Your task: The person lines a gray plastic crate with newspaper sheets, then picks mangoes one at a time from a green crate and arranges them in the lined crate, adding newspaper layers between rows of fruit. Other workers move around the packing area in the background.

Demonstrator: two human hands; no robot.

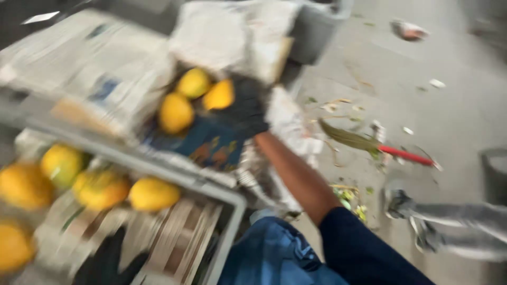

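Right hand in a black glove, fingers closed on a round yellow mango at twelve o'clock; a loose grip could drop it; left hand unseen.

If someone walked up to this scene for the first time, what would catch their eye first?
Bright yellow mangoes stand out at once: three sit in a paper-lined box at centre, and more lie in the grey crate at lower left. The right hand, in a dark glove, reaches into the box and touches one mango. On the littered floor to the right lies a broom with a red handle.
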